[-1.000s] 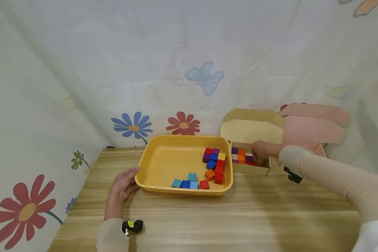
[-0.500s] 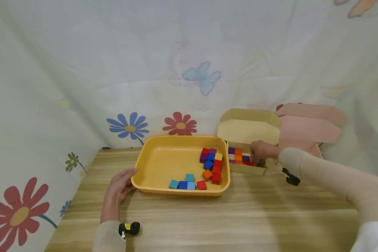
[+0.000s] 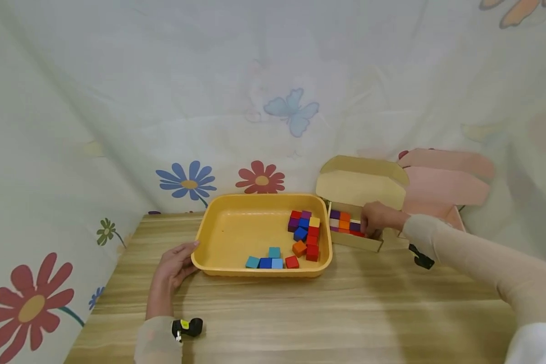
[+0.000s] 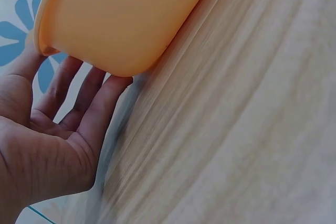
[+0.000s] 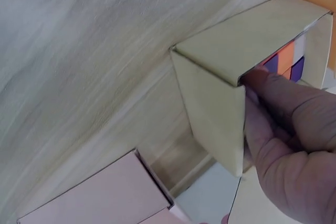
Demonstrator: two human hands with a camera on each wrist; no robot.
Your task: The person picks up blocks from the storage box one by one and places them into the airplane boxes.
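Note:
My left hand (image 3: 175, 265) grips the left end of the yellow tray (image 3: 236, 197), thumb at the rim and fingers (image 4: 100, 108) against the underside of the end wall. Several coloured cubes lie in the tray, including a teal cube (image 3: 274, 252) and an orange cube (image 3: 299, 248). My right hand (image 3: 378, 218) reaches down into the right end of the pale yellow cardboard box (image 5: 210, 103), its fingers bent and close together. Rows of purple, orange, white and red cubes (image 3: 344, 224) fill the box's left part. The right fingertips are hidden behind the box wall, so I cannot tell what they hold.
The box's raised lid (image 3: 361, 187) leans back towards the curtain. A pink cardboard box (image 3: 443, 184), also with its lid up, stands to the right behind my right forearm. The wooden table (image 3: 273, 318) extends in front, and a flowered curtain (image 3: 227, 126) hangs behind.
The head view has shifted slightly. Both hands keep nearly the same places, the left at the tray's end and the right inside the pale yellow box.

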